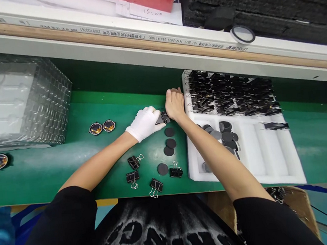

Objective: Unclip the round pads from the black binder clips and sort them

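Observation:
My left hand (144, 123), in a white glove, pinches at a black binder clip (165, 117) over the green bench. A dark grey edge shows between its fingers and the clip. My bare right hand (175, 103) is closed against the other side of this clip; its fingers hide the handles. Nearer to me lie several dark round discs, one (169, 132) just below the clip and another (162, 169) closer to the bench edge. Loose binder clips lie around them, including one (134, 162) on the left and one (176, 171) on the right.
Right of my hands is a white foam tray (275, 157) with rows of binder clips (230, 92) and a heap of dark discs (227, 135). Clear plastic trays (18, 102) are stacked at left. Round amber-toned lenses (109, 125) lie near them. A shelf edge (143, 42) crosses behind.

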A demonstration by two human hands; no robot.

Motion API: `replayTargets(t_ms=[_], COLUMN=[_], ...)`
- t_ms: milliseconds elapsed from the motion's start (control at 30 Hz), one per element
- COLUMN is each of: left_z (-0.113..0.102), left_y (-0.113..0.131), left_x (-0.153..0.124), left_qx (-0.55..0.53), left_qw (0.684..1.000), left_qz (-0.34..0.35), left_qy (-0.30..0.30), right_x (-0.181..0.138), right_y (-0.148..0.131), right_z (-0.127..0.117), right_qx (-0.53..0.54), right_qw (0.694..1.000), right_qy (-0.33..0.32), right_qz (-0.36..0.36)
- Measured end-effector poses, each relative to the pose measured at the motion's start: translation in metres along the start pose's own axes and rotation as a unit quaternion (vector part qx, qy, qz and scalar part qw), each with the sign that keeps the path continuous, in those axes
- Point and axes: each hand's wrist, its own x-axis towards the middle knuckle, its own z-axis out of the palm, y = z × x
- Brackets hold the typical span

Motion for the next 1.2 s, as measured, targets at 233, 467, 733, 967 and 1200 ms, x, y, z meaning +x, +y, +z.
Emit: replayTargets(t_ms=[233, 467, 733, 967, 1200], left_z=[0.008, 0.003, -0.014, -0.040, -0.046], left_y=[-0.001, 0.001, 0.002, -0.032, -0.016], left_x=[-0.001, -0.002, -0.040, -0.053, -0.041], left_qx=[-0.008, 0.009, 0.052, 0.113, 0.168], left_qw=[1.000, 1.000, 0.984, 0.984, 0.986], left_qz=[-0.001, -0.018, -0.161, 0.137, 0.014], left_qy=[0.016, 0.023, 0.064, -0.023, -0.018], right_x=[-0.001, -0.010, -0.081, -0.204, -0.165], right_y=[0.000, -0.020, -0.021, 0.012, -0.006], right_z=[0.002, -0.008, -0.094, -0.114, -0.130], right_qx=[-0.004, 0.008, 0.042, -0.209, -0.060], right_qw=[1.000, 0.998, 0.957, 0.849, 0.960], right_qy=[0.028, 0.061, -0.101, -0.386, -0.228], right_qz=[0.001, 0.025, -0.269, -0.294, -0.152])
